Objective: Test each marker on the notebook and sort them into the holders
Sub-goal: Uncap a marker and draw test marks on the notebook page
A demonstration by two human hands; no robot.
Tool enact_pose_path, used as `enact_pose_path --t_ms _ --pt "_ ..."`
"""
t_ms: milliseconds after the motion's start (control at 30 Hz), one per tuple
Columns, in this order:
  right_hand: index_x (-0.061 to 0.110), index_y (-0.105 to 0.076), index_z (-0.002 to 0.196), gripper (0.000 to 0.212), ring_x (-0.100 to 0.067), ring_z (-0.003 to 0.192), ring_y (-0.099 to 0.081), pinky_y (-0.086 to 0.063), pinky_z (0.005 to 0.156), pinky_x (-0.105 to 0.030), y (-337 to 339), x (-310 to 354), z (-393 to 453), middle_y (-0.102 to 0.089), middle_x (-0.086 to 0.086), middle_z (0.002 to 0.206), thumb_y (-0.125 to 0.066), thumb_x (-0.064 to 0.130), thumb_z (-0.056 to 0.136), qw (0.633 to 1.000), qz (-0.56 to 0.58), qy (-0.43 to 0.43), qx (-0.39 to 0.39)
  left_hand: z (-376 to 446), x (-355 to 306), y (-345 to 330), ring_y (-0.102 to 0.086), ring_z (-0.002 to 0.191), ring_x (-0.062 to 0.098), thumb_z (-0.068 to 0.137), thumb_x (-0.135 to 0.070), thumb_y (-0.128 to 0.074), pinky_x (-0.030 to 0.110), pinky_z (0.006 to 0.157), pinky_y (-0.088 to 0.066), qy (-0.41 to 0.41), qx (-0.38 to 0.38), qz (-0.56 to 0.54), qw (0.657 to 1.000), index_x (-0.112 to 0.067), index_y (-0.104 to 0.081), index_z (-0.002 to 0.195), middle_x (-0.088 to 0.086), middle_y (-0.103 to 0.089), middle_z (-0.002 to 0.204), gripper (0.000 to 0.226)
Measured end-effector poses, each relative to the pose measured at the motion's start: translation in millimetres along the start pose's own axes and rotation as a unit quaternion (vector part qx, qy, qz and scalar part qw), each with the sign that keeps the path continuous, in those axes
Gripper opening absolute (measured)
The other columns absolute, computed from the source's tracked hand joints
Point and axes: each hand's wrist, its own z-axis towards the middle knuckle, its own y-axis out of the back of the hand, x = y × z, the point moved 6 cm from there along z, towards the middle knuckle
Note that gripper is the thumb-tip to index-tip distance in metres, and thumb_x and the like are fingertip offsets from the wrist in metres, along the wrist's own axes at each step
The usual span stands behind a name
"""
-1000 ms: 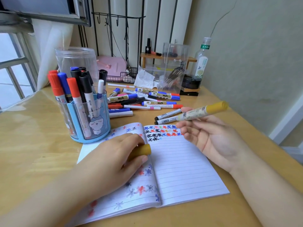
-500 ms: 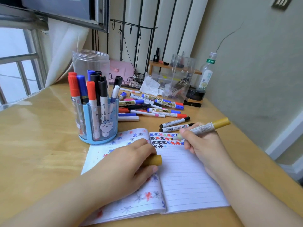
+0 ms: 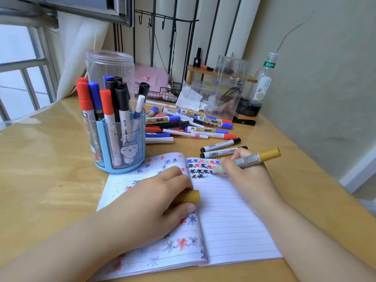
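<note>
Gold-ended grey marker (image 3: 249, 159) is pinched in the right hand (image 3: 247, 176), tip on the lined open notebook (image 3: 227, 216); left hand (image 3: 154, 202) grips its gold cap (image 3: 192, 196); blue plastic holder (image 3: 120, 143), centre-left, holds red, blue and black markers.

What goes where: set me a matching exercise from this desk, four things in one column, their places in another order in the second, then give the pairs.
Things
1. mustard-yellow marker cap
2. uncapped mustard-yellow marker
3. blue plastic pen holder with a cartoon cat
4. clear plastic bottle with a green label

Places
A. at the desk's far right, by the wall
B. gripped in the right hand, tip on the lined notebook
C. standing left of the notebook, filled with markers
D. held in the left hand, over the notebook

Pairs: 1-D, 2-B, 3-C, 4-A
</note>
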Motion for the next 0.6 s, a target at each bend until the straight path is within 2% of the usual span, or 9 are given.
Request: enact_pose_path --t_ms 67,200,300,500,600 --pt "0.015 -0.038 0.063 0.032 -0.004 0.043 -0.036 -0.028 0.049 -0.025 0.8 -2.9 0.7 -0.041 0.011 0.042 -0.064 0.017 0.082 1.000 -0.004 -0.001 0.003 -0.1 0.7 -0.6 -0.043 0.074 -0.007 0.081 -0.060 -0.030 0.009 0.065 -0.035 0.001 0.003 -0.006 1.000 -0.037 -0.045 0.100 -0.025 -0.035 0.092 0.033" --pt "0.017 -0.038 0.061 0.032 -0.012 0.050 -0.034 -0.029 0.051 -0.027 -0.4 -6.5 2.2 -0.040 0.007 0.048 -0.064 0.018 0.080 1.000 -0.006 -0.003 0.011 -1.2 0.8 -1.5 -0.047 0.079 0.000 0.082 -0.060 -0.032 0.019 0.070 -0.043 -0.002 0.003 -0.008 1.000 -0.038 -0.044 0.101 -0.025 -0.037 0.094 0.031" --pt "0.018 -0.038 0.061 0.033 -0.013 0.052 -0.033 -0.028 0.050 -0.026 -1.5 -7.2 2.8 -0.037 0.008 0.049 -0.065 0.018 0.080 1.000 -0.019 0.002 0.018 -0.4 1.0 -1.9 -0.046 0.077 -0.004 0.082 -0.059 -0.033 0.011 0.066 -0.037 -0.001 0.007 -0.009 1.000 -0.039 -0.045 0.101 -0.028 -0.038 0.094 0.030" --pt "0.015 -0.033 0.062 0.032 -0.005 0.042 -0.026 -0.021 0.039 -0.018 1.5 -2.3 -0.1 -0.027 0.011 0.046 -0.059 0.007 0.080 1.000 0.000 0.005 0.026 -0.4 1.6 -2.4 -0.046 0.078 -0.005 0.080 -0.062 -0.032 0.009 0.067 -0.036 0.003 0.009 -0.012 1.000 -0.039 -0.046 0.102 -0.027 -0.039 0.095 0.035" --pt "0.017 -0.034 0.062 0.034 -0.009 0.048 -0.028 -0.023 0.039 -0.018 0.8 -2.3 -0.2 -0.030 0.012 0.046 -0.061 0.009 0.081 1.000 0.015 0.005 0.017 -0.6 1.3 -2.2 -0.047 0.079 -0.005 0.079 -0.063 -0.031 0.009 0.067 -0.037 0.006 0.009 -0.012 1.000 -0.039 -0.046 0.103 -0.027 -0.039 0.097 0.037"
